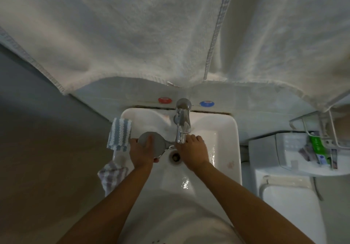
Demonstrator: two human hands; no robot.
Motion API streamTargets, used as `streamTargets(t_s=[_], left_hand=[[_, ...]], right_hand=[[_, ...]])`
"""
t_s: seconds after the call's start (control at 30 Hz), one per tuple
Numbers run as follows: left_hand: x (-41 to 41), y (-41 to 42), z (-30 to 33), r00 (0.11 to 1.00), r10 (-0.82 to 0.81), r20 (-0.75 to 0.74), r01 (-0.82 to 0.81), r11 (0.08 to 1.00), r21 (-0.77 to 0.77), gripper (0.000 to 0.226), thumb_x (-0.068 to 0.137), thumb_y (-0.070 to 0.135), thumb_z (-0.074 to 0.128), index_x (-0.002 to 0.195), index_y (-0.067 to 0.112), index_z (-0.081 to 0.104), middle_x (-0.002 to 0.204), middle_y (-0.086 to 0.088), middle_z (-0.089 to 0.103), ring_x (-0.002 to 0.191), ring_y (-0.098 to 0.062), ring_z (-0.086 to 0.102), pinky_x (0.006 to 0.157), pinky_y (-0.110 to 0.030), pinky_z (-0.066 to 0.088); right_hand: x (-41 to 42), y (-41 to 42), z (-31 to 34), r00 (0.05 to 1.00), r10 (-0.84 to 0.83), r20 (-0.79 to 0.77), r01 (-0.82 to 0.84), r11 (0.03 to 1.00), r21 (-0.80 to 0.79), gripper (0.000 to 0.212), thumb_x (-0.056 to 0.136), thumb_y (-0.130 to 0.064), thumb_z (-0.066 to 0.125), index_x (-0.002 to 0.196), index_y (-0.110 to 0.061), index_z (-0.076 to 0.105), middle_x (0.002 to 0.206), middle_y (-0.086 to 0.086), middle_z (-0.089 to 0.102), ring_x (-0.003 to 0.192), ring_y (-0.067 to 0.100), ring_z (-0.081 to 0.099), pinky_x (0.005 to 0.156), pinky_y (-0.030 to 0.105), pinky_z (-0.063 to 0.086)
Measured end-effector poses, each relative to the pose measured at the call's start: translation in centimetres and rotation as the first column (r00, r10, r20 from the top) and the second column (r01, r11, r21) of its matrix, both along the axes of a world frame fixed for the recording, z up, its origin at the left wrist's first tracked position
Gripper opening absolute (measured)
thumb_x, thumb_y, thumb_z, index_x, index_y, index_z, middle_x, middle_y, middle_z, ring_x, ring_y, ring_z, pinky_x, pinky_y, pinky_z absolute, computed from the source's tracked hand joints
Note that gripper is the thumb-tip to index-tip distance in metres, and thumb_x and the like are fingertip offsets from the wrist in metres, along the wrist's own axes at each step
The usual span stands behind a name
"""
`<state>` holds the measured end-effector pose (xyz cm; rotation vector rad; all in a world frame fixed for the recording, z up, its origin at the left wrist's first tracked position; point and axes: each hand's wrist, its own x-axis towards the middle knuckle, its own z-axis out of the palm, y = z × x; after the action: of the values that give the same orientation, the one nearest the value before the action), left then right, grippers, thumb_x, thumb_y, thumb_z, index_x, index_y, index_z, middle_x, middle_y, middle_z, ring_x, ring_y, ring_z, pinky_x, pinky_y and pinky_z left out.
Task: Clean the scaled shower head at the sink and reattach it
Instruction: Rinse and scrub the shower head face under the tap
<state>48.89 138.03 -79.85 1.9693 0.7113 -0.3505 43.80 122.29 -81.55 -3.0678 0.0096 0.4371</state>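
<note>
Over the white sink (225, 130) at mid-frame, the left hand (141, 153) is gripping the round shower head (151, 141), while the right hand (193, 149) is resting flat, fingers straight, beside the chrome faucet (182, 124). Wet metal could be slipping from one hand and knocking the basin.

I stood in a small home bathroom. A white ceramic sink (223, 130) with a chrome tap (182, 119) was the centre; red and blue hot-cold markers sat just behind it, white towels (132, 35) hung above it, a toilet cistern (284, 183) stood right of it, striped cloths (119, 134) draped its left rim.
</note>
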Motion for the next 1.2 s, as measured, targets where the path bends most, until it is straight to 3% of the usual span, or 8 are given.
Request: streamTargets(t_s=[0.2, 0.4, 0.6, 0.7, 0.8, 0.9, 0.97, 1.2], left_hand=[[-0.6, -1.0, 0.1, 0.998, -0.057, -0.012, 0.056, 0.997, -0.05, 0.047, 0.084, 0.046, 0.069, 0.1, 0.006, 0.052, 0.085, -0.016, 0.067, 0.04, -0.028, 0.064, 0.029, -0.026, 0.045], [-1.0, -0.2, 0.0, 0.999, -0.039, 0.007, 0.039, 0.998, -0.057, 0.046, 0.084, 0.047, 0.068, 0.099, 0.008, 0.049, 0.087, -0.01, 0.061, 0.046, -0.032, 0.065, 0.027, -0.027, 0.044], [-1.3, -1.6, -0.7, 0.999, -0.053, -0.005, 0.052, 0.991, -0.126, 0.041, 0.084, 0.041, 0.07, 0.098, 0.007, 0.052, 0.088, -0.015, 0.065, 0.05, -0.034, 0.066, 0.031, -0.032, 0.049], [-1.4, -2.6, 0.0, 0.985, -0.169, 0.025, 0.169, 0.986, 0.016, 0.039, 0.088, 0.043, 0.065, 0.099, 0.007, 0.056, 0.089, -0.015, 0.068, 0.062, -0.033, 0.069, 0.045, -0.03, 0.05], [-1.8, -2.7, -0.7, 0.825, -0.545, 0.146, 0.421, 0.767, 0.484, 0.039, 0.092, 0.033, 0.057, 0.121, 0.007, 0.055, 0.114, -0.014, 0.063, 0.101, -0.031, 0.064, 0.078, -0.036, 0.052], [-2.9, -2.7, -2.7, 0.327, -0.939, 0.105, 0.605, 0.294, 0.74, 0.047, 0.095, 0.034, 0.045, 0.137, 0.013, 0.049, 0.142, -0.014, 0.05, 0.134, -0.033, 0.044, 0.113, -0.047, 0.033], [-3.7, -2.5, -3.7, 0.154, -0.988, 0.029, 0.644, 0.123, 0.755, 0.051, 0.101, 0.034, 0.031, 0.145, 0.012, 0.042, 0.153, -0.013, 0.039, 0.146, -0.032, 0.025, 0.122, -0.048, 0.014], [-2.0, -4.0, -2.9, 0.143, -0.99, -0.013, 0.665, 0.086, 0.742, 0.055, 0.091, 0.031, 0.053, 0.141, 0.012, 0.045, 0.146, -0.014, 0.047, 0.14, -0.031, 0.036, 0.118, -0.045, 0.026]], right_hand=[[0.5, 3.0, 1.7, 1.0, -0.011, 0.005, 0.011, 0.999, 0.036, 0.033, 0.09, -0.014, 0.033, 0.084, -0.015, 0.065, 0.073, 0.009, 0.068, 0.067, 0.03, 0.065, 0.071, 0.038, 0.048], [-0.4, -2.1, 1.3, 0.988, -0.09, -0.123, 0.078, 0.992, -0.096, 0.019, 0.092, -0.017, 0.049, 0.109, -0.015, 0.057, 0.085, 0.008, 0.071, 0.078, 0.03, 0.066, 0.076, 0.036, 0.043], [0.0, 0.6, 2.2, 0.98, -0.066, -0.187, 0.07, 0.997, 0.014, 0.02, 0.092, -0.015, 0.046, 0.101, -0.014, 0.064, 0.089, 0.009, 0.072, 0.082, 0.031, 0.069, 0.072, 0.034, 0.043], [0.2, 0.9, 2.9, 0.961, -0.119, -0.248, 0.131, 0.991, 0.033, 0.02, 0.093, -0.012, 0.047, 0.103, -0.011, 0.064, 0.095, 0.011, 0.071, 0.086, 0.034, 0.069, 0.07, 0.035, 0.047], [0.2, 0.3, 3.7, 0.956, -0.173, -0.235, 0.178, 0.984, -0.002, 0.02, 0.093, -0.011, 0.047, 0.106, -0.011, 0.063, 0.099, 0.01, 0.071, 0.091, 0.034, 0.069, 0.075, 0.035, 0.049], [0.5, 0.3, 4.6, 0.949, -0.224, -0.22, 0.23, 0.973, 0.001, 0.02, 0.096, -0.013, 0.046, 0.111, -0.014, 0.06, 0.099, 0.009, 0.07, 0.091, 0.031, 0.069, 0.074, 0.035, 0.049], [0.8, 0.3, 4.8, 0.945, -0.244, -0.217, 0.251, 0.968, 0.005, 0.021, 0.097, -0.013, 0.044, 0.112, -0.016, 0.059, 0.099, 0.008, 0.071, 0.091, 0.03, 0.069, 0.072, 0.035, 0.048], [-1.4, 0.0, 4.7, 0.963, -0.165, -0.215, 0.177, 0.983, 0.04, 0.028, 0.094, -0.014, 0.037, 0.103, -0.012, 0.063, 0.102, 0.008, 0.068, 0.089, 0.03, 0.067, 0.065, 0.033, 0.038]])
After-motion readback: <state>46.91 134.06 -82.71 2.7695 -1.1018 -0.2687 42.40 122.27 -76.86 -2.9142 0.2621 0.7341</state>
